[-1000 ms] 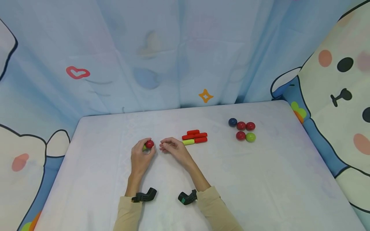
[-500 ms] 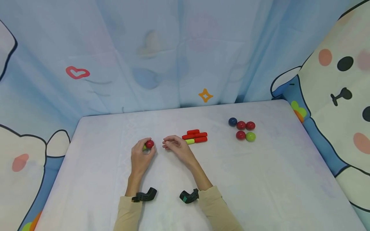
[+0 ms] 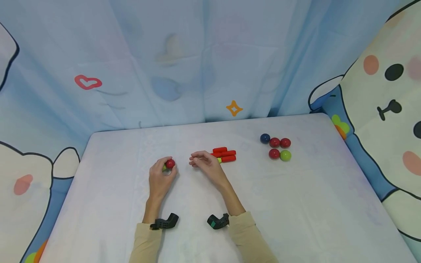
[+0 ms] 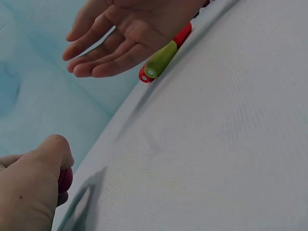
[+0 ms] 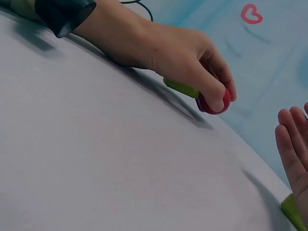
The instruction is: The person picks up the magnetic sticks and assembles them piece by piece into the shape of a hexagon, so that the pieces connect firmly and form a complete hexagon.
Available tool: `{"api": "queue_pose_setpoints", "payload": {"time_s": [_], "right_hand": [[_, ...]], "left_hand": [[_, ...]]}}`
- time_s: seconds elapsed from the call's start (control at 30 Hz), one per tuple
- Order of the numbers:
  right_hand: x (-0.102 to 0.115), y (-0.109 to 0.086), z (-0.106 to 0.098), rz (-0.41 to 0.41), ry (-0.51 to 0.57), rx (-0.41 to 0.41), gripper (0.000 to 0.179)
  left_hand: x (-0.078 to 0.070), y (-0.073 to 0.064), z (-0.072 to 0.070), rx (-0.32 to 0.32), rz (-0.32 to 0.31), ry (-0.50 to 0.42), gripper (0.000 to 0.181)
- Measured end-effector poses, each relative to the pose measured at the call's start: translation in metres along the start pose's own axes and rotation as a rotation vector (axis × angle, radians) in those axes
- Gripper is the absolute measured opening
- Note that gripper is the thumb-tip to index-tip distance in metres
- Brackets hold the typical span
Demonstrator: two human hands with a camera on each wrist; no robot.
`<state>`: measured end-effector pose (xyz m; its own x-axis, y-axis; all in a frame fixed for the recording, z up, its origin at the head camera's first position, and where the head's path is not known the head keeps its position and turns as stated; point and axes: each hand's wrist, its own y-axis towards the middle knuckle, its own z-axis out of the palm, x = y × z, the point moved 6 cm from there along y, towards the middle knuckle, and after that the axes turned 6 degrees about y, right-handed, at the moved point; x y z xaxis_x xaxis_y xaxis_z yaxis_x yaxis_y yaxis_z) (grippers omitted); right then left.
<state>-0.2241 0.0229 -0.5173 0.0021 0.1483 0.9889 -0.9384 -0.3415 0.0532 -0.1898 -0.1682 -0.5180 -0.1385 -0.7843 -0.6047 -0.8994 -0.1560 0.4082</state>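
Note:
My left hand (image 3: 160, 180) pinches a red ball (image 3: 170, 164) between thumb and fingers, just above the white table. A green stick (image 5: 180, 87) extends back from the ball under the palm in the right wrist view. To the right, my right hand (image 3: 209, 168) hovers with loosely extended fingers and holds nothing; its palm faces the left hand in the left wrist view. Just past it lie several short sticks side by side: red ones (image 3: 219, 149) and a green one (image 4: 161, 60) end to end with a red piece. In the head view, the right hand covers their left ends.
At the table's back right sit a dark blue ball (image 3: 265, 138), three red balls (image 3: 274, 142) and a green ball (image 3: 285, 155), grouped together. A blue printed curtain (image 3: 184, 91) hangs behind the white-covered table (image 3: 296, 212). Each wrist wears a black camera mount (image 3: 167, 221).
My right hand has drawn away from the left hand, to the right and slightly up, covering more of the sticks. The left hand keeps its hold on the red ball without moving.

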Motion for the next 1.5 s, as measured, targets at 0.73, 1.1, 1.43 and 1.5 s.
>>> {"api": "queue_pose_setpoints", "payload": {"time_s": [0.73,1.1,1.43,1.5], "right_hand": [[0.023,-0.008,-0.062,-0.197,-0.066,-0.234,0.033],[0.021,-0.021,-0.112,0.010,-0.606,-0.400,0.030],[0.007,-0.020,-0.118,0.176,-0.689,-0.290,0.038],[0.006,-0.019,-0.118,0.186,-0.692,-0.296,0.040]], "left_hand": [[-0.002,-0.001,-0.003,-0.047,0.060,-0.010,0.029],[-0.001,-0.002,0.001,-0.034,0.053,-0.021,0.029],[0.000,-0.001,0.001,-0.029,0.057,-0.010,0.029],[0.000,-0.001,0.001,-0.033,0.063,-0.010,0.029]]}}
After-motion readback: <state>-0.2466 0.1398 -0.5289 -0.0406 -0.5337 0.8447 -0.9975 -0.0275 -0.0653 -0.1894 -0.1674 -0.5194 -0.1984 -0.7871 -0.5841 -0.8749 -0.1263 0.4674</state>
